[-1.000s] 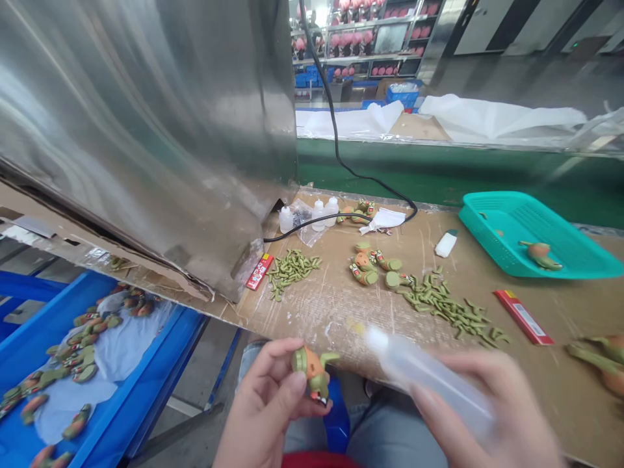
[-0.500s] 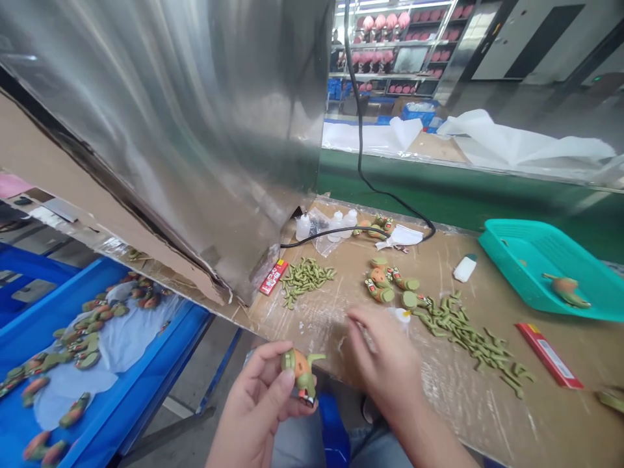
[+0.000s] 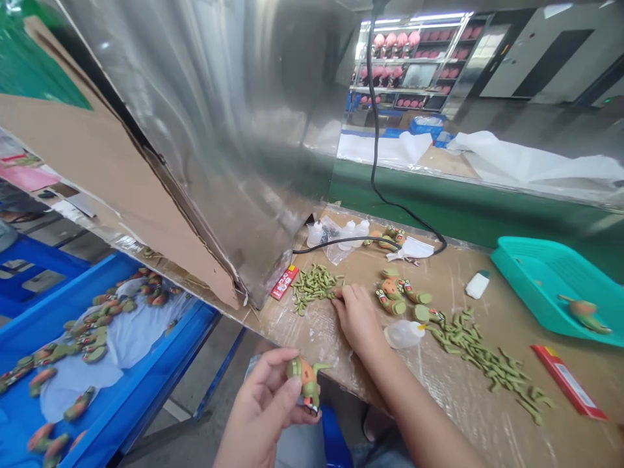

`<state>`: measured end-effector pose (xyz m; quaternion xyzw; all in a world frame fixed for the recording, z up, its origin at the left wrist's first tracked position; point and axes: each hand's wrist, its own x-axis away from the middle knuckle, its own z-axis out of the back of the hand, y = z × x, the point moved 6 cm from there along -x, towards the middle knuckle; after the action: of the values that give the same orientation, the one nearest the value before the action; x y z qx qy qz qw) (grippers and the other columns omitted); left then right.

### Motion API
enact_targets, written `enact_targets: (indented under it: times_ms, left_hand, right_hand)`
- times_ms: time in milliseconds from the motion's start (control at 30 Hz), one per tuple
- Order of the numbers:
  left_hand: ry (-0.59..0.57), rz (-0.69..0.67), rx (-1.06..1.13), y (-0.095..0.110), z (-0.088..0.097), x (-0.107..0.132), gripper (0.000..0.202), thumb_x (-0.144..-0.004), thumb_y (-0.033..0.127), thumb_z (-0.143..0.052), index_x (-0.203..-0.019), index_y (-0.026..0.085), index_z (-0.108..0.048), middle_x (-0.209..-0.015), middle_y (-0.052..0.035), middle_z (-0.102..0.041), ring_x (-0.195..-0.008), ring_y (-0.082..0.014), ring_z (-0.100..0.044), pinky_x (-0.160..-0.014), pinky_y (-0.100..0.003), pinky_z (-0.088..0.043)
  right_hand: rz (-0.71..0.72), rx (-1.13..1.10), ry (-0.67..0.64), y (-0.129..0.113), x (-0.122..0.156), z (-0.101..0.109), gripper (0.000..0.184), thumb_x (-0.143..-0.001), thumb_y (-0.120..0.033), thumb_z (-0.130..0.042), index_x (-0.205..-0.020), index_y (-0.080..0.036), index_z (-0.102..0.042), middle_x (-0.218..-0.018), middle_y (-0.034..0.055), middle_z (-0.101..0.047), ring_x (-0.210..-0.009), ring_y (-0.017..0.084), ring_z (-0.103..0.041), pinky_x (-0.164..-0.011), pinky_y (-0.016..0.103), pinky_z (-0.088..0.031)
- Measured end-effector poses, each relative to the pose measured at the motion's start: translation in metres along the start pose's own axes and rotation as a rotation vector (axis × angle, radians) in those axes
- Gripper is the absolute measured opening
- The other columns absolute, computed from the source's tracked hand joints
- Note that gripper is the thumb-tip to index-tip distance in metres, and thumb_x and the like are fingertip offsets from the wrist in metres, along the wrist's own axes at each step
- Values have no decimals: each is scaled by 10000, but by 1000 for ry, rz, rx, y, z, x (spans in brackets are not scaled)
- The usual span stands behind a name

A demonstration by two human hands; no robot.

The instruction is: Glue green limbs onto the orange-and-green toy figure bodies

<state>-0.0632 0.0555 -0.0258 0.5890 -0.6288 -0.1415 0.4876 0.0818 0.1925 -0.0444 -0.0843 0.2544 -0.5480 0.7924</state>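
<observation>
Smooth, matte and rounded, a green-and-orange figurine (image 3: 309, 380) at the near middle: flat round green end to the left, thin curved green tail jutting right, small painted details at the near end. Spread over the table (image 3: 292, 330), brown cardboard under creased, shiny clear film. On top, slender bent green pieces in two loose heaps, a compact left pile (image 3: 314, 286) and a longer right pile (image 3: 480, 351).

Around the figurine, just off the table's near edge, the left hand (image 3: 268, 406): thumb pressed across the side, fingers curled behind, grip closed. Stretched in from the near right, forearm slanting over the table, the right hand (image 3: 358, 318): fingers drawn together, tips at the right edge of the left pile (pinching a piece or only touching, impossible to tell).

Just right of the right wrist, a translucent bottle (image 3: 403, 334) on its side, yellow tip pointing right. Beyond, a huddle of figurines (image 3: 389, 286); farther back, small bottles (image 3: 350, 234) crossed by a black cable (image 3: 376, 136). To the left, a tall, dully shining metal panel (image 3: 244, 130), blocking the far left, and a blue tray (image 3: 160, 367) of more figurines. To the right, a perforated teal basket (image 3: 543, 260) with one figurine inside.
</observation>
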Motion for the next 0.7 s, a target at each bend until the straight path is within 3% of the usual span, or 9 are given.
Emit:
enact_targets:
  times_ms: [267, 433, 567, 700]
  left_hand:
    - [10, -21, -54, -6, -8, -3, 231, -671, 214, -742, -876, 161, -651, -722, -49, -734, -594, -159, -640, -502, -290, -570]
    - [-57, -1, -59, -5, -12, -1, 230, -679, 220, -734, -891, 176, -656, -756, -51, -737, -625, -169, -649, -528, -301, -571]
    - [-160, 25, -45, -8, -22, 6, 238, -666, 225, -749, -891, 192, -676, -744, -32, -729, -623, -151, -642, -521, -281, -570]
    - [-260, 30, -43, -11, -36, 13, 234, -661, 217, -755, -884, 205, -685, -742, -23, -722, -644, -144, -636, -514, -263, -572]
  right_hand:
    - [-119, -234, 27, 10, 4, 18, 82, -872, -216, -552, -884, -143, -588, -835, 6, -617, -777, 154, -597, -732, 350, -486]
    - [-122, -430, 31, -22, 36, 62, 111, -877, -259, -526, -921, -235, -625, -871, -11, -675, -796, 147, -629, -700, 258, -500]
    - [-15, -575, -16, -51, 68, 99, 86, -868, -245, -542, -895, -286, -613, -833, -47, -658, -733, 104, -630, -619, 157, -492]
    - [100, -597, -76, -62, 85, 112, 154, -869, -164, -526, -957, -279, -577, -857, -34, -631, -752, 94, -617, -646, 142, -495]
